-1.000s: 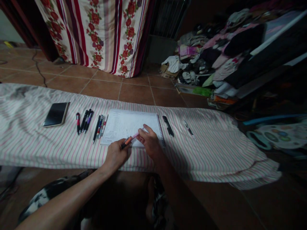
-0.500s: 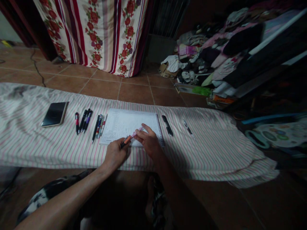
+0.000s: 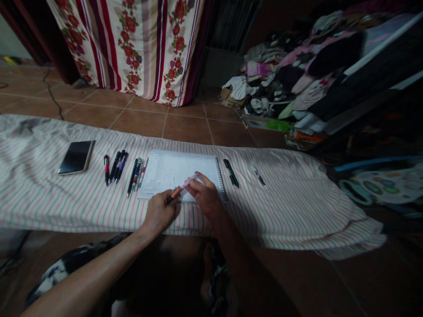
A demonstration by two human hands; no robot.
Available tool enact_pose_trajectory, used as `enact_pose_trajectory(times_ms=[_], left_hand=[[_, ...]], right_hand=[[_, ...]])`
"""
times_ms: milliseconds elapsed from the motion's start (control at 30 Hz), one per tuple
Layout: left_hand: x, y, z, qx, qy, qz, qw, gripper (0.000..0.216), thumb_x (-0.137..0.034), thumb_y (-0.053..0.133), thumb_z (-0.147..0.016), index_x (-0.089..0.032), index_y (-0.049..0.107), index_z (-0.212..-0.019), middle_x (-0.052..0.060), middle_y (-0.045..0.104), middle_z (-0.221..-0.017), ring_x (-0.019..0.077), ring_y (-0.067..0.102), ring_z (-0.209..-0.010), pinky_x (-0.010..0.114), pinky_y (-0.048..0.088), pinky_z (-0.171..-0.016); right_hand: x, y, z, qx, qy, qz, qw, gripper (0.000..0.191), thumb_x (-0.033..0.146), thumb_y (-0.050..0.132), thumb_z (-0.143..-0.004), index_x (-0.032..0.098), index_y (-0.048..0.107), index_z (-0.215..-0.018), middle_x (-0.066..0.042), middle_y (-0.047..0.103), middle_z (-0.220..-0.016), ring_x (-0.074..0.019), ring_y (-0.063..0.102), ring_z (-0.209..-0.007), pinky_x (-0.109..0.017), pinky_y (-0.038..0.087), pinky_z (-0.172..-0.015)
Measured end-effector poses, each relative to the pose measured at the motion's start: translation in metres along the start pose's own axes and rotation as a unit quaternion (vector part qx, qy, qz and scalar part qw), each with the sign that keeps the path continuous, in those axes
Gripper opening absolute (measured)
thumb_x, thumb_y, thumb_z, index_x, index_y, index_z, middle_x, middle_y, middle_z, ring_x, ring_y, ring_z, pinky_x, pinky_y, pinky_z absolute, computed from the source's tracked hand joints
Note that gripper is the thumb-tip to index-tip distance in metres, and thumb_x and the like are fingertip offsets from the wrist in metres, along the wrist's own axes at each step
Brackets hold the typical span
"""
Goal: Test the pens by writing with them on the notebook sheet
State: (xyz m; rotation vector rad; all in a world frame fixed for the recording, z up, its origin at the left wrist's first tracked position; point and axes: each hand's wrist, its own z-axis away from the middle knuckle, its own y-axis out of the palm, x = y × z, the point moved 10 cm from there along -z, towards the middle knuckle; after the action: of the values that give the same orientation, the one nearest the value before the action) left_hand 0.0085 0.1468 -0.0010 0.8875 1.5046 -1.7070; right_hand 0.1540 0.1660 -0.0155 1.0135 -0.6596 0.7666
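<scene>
Across the striped cloth [image 3: 297,207], the layout is unchanged from a second ago, and the spiral notebook [image 3: 181,162] lies just where it did. Over its near edge, the left hand [image 3: 161,212] stays closed around the dark end of an orange-and-pink pen [image 3: 176,192], while the right hand [image 3: 205,193] keeps its narrow pinch on the pink end. So no release here; the handling looks paused mid-hold. And the pen itself? Slanting between both hands, above the page; whether it touches paper, I can't tell.
</scene>
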Motion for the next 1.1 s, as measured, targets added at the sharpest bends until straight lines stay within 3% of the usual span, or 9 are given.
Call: enact_pose_trajectory(times_ms=[133,267,333,500,633,733,833,967,1100], left_hand=[[0.002,0.0,0.0,-0.004,-0.014,0.014,1.0,0.023,-0.035,0.05,-0.076,-0.016,0.06,-0.067,0.001,0.056,-0.054,0.0142,0.052,-0.052,0.022,0.034,-0.048],[-0.002,-0.001,0.002,-0.008,-0.002,0.008,1.0,0.022,-0.034,0.05,-0.076,-0.017,0.062,-0.069,0.001,0.057,-0.055,0.0139,0.052,-0.053,0.022,0.035,-0.049],[-0.003,-0.001,0.002,-0.008,0.003,0.006,1.0,0.022,-0.034,0.05,-0.076,-0.016,0.062,-0.07,0.0,0.057,-0.054,0.0137,0.052,-0.052,0.022,0.035,-0.049],[0.001,-0.004,-0.002,-0.017,-0.005,0.019,1.0,0.025,-0.035,0.049,-0.075,-0.015,0.063,-0.068,0.001,0.057,-0.053,0.0148,0.053,-0.053,0.023,0.035,-0.049],[0.001,-0.003,-0.002,-0.016,0.002,0.028,0.999,0.024,-0.034,0.05,-0.075,-0.015,0.065,-0.073,0.002,0.06,-0.057,0.0155,0.055,-0.056,0.023,0.036,-0.051],[-0.001,-0.001,0.0,-0.007,0.009,0.029,1.0,0.024,-0.032,0.05,-0.075,-0.015,0.066,-0.078,0.002,0.062,-0.06,0.0156,0.055,-0.057,0.023,0.037,-0.051],[0.0,-0.002,0.0,-0.01,-0.001,0.031,0.999,0.024,-0.033,0.051,-0.074,-0.015,0.067,-0.078,0.001,0.061,-0.057,0.0155,0.055,-0.056,0.023,0.037,-0.05],[0.0,-0.005,-0.002,-0.019,-0.008,0.032,0.999,0.025,-0.034,0.051,-0.073,-0.015,0.066,-0.077,0.001,0.061,-0.058,0.016,0.056,-0.057,0.023,0.038,-0.052],[-0.001,-0.003,-0.001,-0.01,-0.011,0.02,1.0,0.024,-0.033,0.051,-0.074,-0.015,0.066,-0.077,0.001,0.06,-0.057,0.0157,0.055,-0.056,0.023,0.037,-0.051]], right_hand=[[-0.002,0.009,0.003,0.042,0.01,0.023,0.999,0.059,0.02,0.071,-0.06,0.019,0.043,-0.112,-0.001,0.065,-0.08,-0.0148,0.064,-0.077,-0.029,0.054,-0.071],[-0.004,-0.005,-0.001,-0.024,-0.005,0.104,0.994,0.045,0.024,0.07,-0.061,0.017,0.05,-0.101,0.003,0.062,-0.067,-0.0088,0.059,-0.058,-0.02,0.05,-0.057],[-0.003,-0.004,-0.002,-0.021,-0.01,0.081,0.996,0.04,0.02,0.07,-0.059,0.017,0.052,-0.094,0.003,0.062,-0.066,-0.0094,0.06,-0.06,-0.021,0.05,-0.061],[-0.002,0.014,0.002,0.079,0.014,-0.014,0.997,0.038,0.022,0.073,-0.056,0.021,0.053,-0.088,-0.002,0.067,-0.083,-0.0163,0.064,-0.082,-0.031,0.05,-0.079],[-0.004,0.004,-0.003,0.051,-0.005,0.106,0.993,0.021,0.037,0.067,-0.066,0.018,0.057,-0.07,0.002,0.061,-0.067,-0.009,0.057,-0.06,-0.022,0.046,-0.058],[-0.004,-0.002,-0.006,0.029,-0.015,0.159,0.987,0.022,0.034,0.067,-0.065,0.016,0.056,-0.058,0.004,0.053,-0.052,-0.0046,0.043,-0.045,-0.019,0.036,-0.046],[-0.003,0.004,-0.005,0.056,-0.005,0.095,0.994,0.016,0.028,0.069,-0.06,0.016,0.061,-0.067,0.002,0.06,-0.063,-0.0072,0.053,-0.056,-0.019,0.043,-0.055],[-0.003,0.014,0.0,0.092,0.021,0.033,0.995,0.03,0.027,0.07,-0.059,0.019,0.059,-0.087,-0.002,0.065,-0.083,-0.0128,0.062,-0.083,-0.023,0.047,-0.076],[-0.003,0.005,-0.004,0.049,0.006,0.1,0.994,0.022,0.033,0.069,-0.063,0.017,0.058,-0.074,0.001,0.061,-0.071,-0.0091,0.058,-0.067,-0.019,0.046,-0.061]])
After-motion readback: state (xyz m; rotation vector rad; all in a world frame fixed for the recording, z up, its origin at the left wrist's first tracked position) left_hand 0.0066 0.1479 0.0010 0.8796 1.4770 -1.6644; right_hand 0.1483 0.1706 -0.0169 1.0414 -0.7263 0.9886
